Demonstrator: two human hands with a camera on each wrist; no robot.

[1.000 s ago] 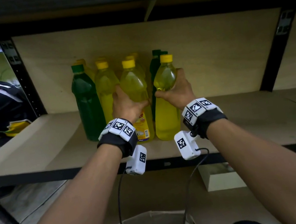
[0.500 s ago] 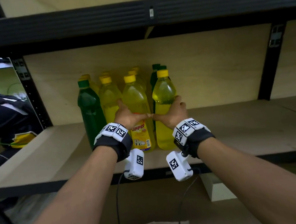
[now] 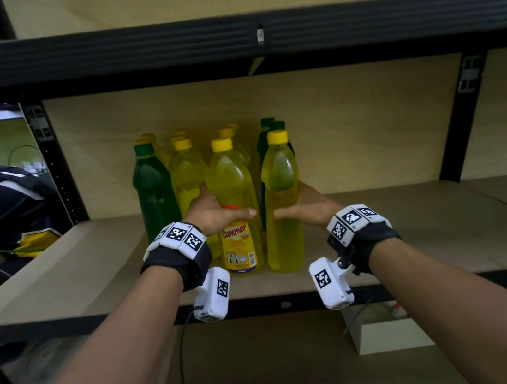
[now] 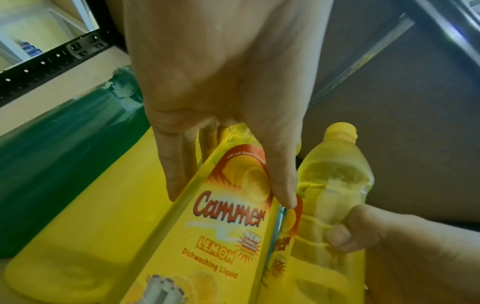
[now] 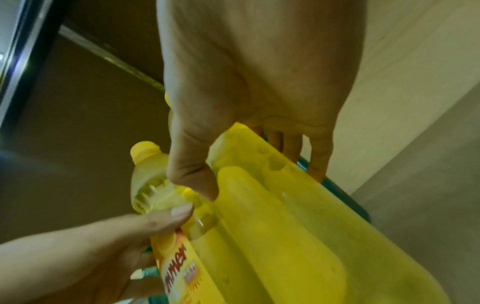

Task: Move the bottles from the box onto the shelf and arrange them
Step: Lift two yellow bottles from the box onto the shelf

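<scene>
Up on the shelf (image 3: 418, 232), the left hand (image 3: 212, 213) wraps the labelled yellow bottle (image 3: 233, 195) and the right hand (image 3: 309, 206) grips the plain yellow bottle (image 3: 280, 194) just beside it. Both stand upright near the front edge, with bare board stretching rightward.

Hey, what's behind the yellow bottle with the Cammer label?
Behind the labelled yellow bottle more yellow-capped bottles stand in a row toward the plywood back wall. Only their caps and shoulders show; the bodies are hidden.
</scene>
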